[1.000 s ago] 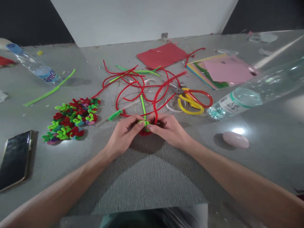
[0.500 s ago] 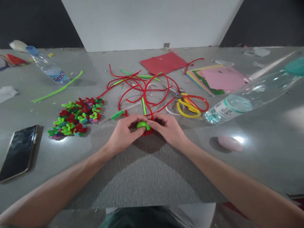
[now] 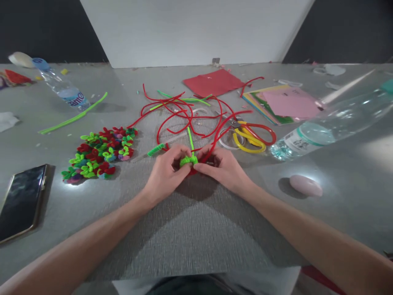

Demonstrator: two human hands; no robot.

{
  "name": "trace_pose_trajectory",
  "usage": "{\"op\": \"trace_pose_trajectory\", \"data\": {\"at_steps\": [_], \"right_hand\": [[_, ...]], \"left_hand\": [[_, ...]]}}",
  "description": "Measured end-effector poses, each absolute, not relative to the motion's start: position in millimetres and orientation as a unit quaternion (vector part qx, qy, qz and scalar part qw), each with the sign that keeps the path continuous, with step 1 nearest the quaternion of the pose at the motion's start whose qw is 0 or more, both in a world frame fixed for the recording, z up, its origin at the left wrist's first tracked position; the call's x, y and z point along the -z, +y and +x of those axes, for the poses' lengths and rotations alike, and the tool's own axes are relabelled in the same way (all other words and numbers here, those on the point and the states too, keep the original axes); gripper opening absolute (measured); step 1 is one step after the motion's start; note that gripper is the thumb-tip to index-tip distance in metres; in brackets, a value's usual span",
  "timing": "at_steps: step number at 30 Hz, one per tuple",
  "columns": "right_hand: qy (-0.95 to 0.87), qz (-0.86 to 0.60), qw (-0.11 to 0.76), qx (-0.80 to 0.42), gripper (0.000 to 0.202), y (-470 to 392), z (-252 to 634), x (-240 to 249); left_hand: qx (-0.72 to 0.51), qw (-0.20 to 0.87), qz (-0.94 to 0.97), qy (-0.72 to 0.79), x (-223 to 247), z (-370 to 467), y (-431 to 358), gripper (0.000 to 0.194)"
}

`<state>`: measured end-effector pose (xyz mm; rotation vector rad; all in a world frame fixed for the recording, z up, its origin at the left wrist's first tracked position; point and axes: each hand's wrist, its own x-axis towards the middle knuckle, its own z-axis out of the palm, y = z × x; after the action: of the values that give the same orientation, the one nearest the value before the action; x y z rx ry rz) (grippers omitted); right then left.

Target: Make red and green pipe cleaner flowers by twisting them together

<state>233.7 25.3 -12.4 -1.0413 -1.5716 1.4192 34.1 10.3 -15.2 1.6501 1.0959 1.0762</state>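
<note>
Between my two hands is a small green and red pipe cleaner piece [image 3: 188, 160], its green part on top and red showing beneath. My left hand [image 3: 168, 170] pinches it from the left with thumb and forefinger. From the other side, the fingertips of my right hand [image 3: 224, 167] close on its right edge. A red pipe cleaner [image 3: 219, 133] runs up and right from my right fingers, and a green stem [image 3: 190, 139] stands up behind the piece. Just beyond lie loose red pipe cleaners [image 3: 175, 114] in a tangle. My fingers partly hide the piece.
Finished pipe cleaner cherries or flowers [image 3: 95, 153] cluster at left, near a phone [image 3: 24, 200]. Scissors [image 3: 253, 137], a large bottle [image 3: 310, 133], a pink oval object [image 3: 305, 185] and coloured sheets [image 3: 285, 102] lie right. A small bottle [image 3: 69, 92] and red sheet [image 3: 211, 83] are farther back.
The red pipe cleaner at my right hand has swung from upright to leaning right. More of the green stem shows behind the piece. Both hands keep their pinch, and the view has shifted slightly.
</note>
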Motion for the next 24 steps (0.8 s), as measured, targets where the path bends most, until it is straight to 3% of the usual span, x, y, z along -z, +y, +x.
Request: {"op": "trace_pose_trajectory", "data": {"at_steps": [3,6,12,24], "right_hand": [[-0.607,-0.395,0.373,-0.58,0.022,25.6,234.1,11.3],[-0.58,-0.395,0.392,-0.595,0.02,26.4,235.8,13.5],[-0.549,-0.388,0.422,-0.609,0.023,27.1,236.4,16.7],[-0.506,-0.341,0.423,-0.67,0.024,24.6,236.9,15.2]], "left_hand": [[-0.416,0.445,0.677,0.413,16.1,35.9,12.4,0.018],[-0.433,0.532,0.619,0.383,14.3,37.1,15.3,0.021],[-0.426,0.58,0.59,0.367,10.4,36.2,18.4,0.04],[-0.431,0.695,0.485,0.311,16.4,28.2,21.7,0.033]]}}
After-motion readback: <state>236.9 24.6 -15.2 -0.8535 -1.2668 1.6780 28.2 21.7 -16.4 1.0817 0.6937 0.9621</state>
